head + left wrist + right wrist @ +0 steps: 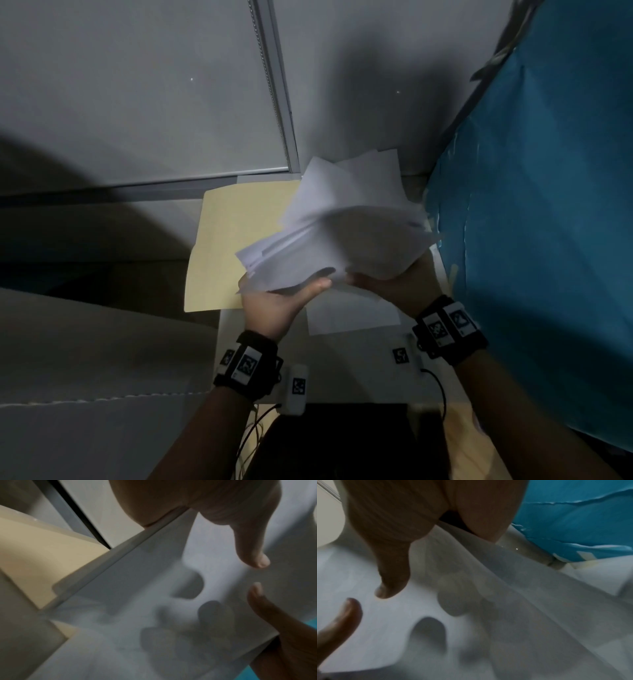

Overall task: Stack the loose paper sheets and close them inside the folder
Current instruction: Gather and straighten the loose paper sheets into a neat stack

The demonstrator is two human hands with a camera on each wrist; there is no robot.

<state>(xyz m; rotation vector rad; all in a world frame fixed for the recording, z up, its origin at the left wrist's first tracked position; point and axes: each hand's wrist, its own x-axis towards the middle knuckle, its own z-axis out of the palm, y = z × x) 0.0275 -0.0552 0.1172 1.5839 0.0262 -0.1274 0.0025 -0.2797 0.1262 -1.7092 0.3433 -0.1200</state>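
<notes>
Your left hand [274,301] and right hand [394,284] together hold the paper sheets [342,236] above the tabletop [359,373]. Each grip is clamped on the near edge of the sheets: in the wrist views your left thumb [248,545] and right thumb [392,577] lie on top of the paper, and the remaining fingers show as dark shadows through the paper from beneath. The bundle extends away from both grips, fanned and uneven, with its far corners splayed in different directions; motion blur obscures the individual edges. The folder [236,240] lies open and flat on the tabletop, below the bundle and to the left of your left grip; its right portion is covered by the raised sheets. One loose sheet [352,317] rests flat on the tabletop directly under the two grips, between your wrists and the bundle. A blue sheet [548,222] stands close beside your right grip, on its outer side. Each wrist carries a black band with printed markers [246,365].
</notes>
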